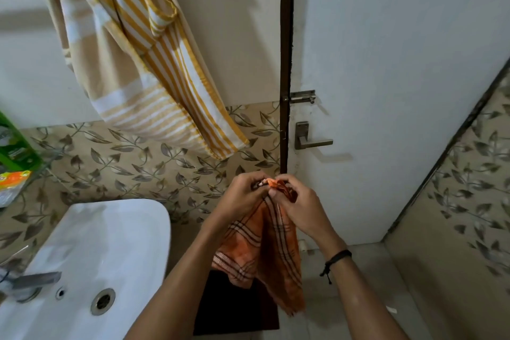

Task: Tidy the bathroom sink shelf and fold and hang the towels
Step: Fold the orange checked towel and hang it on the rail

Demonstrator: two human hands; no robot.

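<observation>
An orange checked towel (271, 251) hangs down from both my hands in the middle of the view. My left hand (244, 196) and my right hand (296, 203) pinch its top edge close together, fingers closed on the cloth. A yellow and white striped towel (154, 63) hangs loosely from a rail on the wall at the upper left, reaching down to the leaf-patterned tiles. The rail itself is mostly out of view.
A white sink (105, 257) with a tap (36, 280) and drain is at the lower left. A shelf with a green box (15, 143) and an orange packet (12, 182) is at the left edge. The white door (386, 63) with handle (310, 141) and latch is behind my hands.
</observation>
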